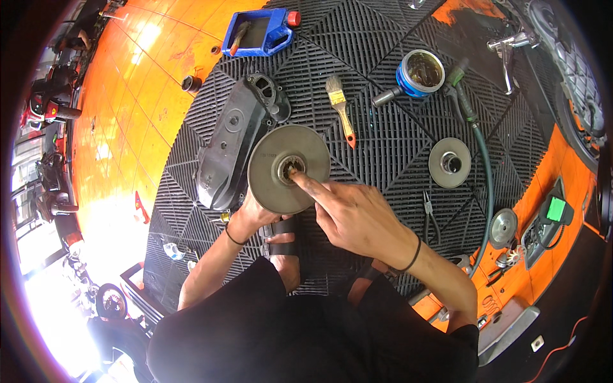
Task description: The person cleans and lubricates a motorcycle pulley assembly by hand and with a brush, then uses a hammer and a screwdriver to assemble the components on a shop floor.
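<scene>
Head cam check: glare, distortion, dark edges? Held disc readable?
Head view: lower left blown out white; bright glare patches on the orange floor; fisheye bends the border of the black slatted mat; corners black. Head view, centre: held metal disc readable, though its dark bore shows little detail.

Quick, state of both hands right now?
Left hand: holding the grey metal disc, fingers mostly hidden behind it.
Right hand: index finger extended to the disc's hub opening; whether it grips anything cannot be told.
</scene>
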Motion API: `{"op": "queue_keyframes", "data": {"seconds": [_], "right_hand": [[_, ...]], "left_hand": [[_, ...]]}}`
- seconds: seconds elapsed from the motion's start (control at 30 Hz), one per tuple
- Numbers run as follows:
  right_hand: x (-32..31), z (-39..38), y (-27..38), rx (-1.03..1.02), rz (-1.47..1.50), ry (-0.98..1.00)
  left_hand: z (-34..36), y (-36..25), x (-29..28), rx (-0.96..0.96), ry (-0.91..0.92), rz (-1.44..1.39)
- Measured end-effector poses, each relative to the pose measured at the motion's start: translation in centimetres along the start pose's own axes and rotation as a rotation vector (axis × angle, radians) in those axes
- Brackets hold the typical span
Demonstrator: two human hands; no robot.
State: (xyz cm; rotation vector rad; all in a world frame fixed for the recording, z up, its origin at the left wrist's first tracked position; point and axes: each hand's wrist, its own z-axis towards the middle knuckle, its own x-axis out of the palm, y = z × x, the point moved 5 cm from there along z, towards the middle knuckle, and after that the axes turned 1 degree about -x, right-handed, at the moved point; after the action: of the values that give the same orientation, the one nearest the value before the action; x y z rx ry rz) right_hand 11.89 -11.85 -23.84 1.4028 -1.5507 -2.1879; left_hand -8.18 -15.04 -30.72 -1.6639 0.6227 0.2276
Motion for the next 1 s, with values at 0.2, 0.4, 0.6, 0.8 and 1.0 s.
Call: {"op": "queue_keyframes", "data": {"seconds": [0.2, 0.4, 0.6, 0.8, 1.0], "right_hand": [[0.3, 1.4, -1.5, -0.045, -0.252, 0.17], [1.2, 1.2, -1.1, 0.013, 0.04, 0.21], [3.8, 1.0, 0.0, 0.038, 0.446, 0.228], [3.4, 0.9, 0.5, 0.256, 0.934, 0.334], [2.5, 0.1, 0.5, 0.169, 0.865, 0.271]], "left_hand": [[1.8, -2.7, -0.5, 0.309, -0.188, 0.16], [2.6, -4.8, -1.1, 0.494, -0.224, 0.453], [0.9, -0.1, -0.6, 0.19, -0.268, 0.154], [1.0, -1.1, -0.4, 0.165, -0.404, 0.185], [-0.2, 4.7, 0.2, -0.044, -0.47, -0.252]]}}
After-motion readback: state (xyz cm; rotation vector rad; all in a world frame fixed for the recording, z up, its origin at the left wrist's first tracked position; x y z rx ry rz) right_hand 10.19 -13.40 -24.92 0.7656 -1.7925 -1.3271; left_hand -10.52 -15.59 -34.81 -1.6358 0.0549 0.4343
